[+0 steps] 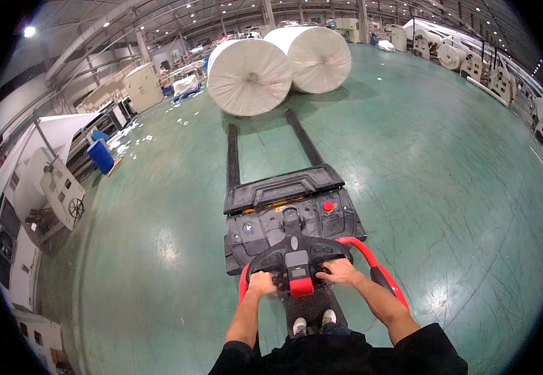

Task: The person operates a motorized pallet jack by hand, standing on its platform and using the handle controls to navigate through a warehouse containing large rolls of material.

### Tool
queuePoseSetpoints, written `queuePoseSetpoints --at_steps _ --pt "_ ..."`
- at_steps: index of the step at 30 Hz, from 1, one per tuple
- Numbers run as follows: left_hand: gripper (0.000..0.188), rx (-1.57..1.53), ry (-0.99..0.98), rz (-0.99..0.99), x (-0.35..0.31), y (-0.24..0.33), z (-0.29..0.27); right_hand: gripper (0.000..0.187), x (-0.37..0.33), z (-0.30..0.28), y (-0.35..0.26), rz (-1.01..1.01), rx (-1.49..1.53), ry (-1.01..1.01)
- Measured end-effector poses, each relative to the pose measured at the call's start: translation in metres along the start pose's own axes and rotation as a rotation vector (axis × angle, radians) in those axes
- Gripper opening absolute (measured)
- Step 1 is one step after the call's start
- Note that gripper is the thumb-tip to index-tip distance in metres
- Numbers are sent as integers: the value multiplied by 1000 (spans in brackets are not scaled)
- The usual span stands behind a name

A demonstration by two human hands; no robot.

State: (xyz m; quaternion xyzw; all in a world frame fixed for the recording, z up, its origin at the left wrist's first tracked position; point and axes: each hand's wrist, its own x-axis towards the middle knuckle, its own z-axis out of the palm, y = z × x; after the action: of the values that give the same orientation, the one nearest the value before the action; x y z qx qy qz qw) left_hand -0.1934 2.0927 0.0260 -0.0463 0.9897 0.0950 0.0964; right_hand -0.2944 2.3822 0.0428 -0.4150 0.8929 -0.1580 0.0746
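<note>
My left hand is wrapped round the left grip of a black control handle on a ride-on pallet truck. On the handle's right grip my right hand is closed, its thumb side toward the middle. Between the hands sit a small display and a red pad. Two dark forks, the left fork and the right fork, reach ahead low over the floor. Their tips point at a large wrapped white roll, a little short of it. A second white roll lies against it, farther right.
Red side bars, one at the right, flank me on the truck's platform. A blue drum and white scraps are on the left. Machines line the left side; more machines with rolls line the right.
</note>
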Motion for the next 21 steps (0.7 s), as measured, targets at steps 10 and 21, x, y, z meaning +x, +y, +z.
queuePoseSetpoints --at_steps 10,21 --pt "38 16 20 -14 -7 2 -2 63 2 2 -1 16 -5 -40" --pt "51 -136 9 31 -18 11 -14 53 3 10 12 -25 38 41"
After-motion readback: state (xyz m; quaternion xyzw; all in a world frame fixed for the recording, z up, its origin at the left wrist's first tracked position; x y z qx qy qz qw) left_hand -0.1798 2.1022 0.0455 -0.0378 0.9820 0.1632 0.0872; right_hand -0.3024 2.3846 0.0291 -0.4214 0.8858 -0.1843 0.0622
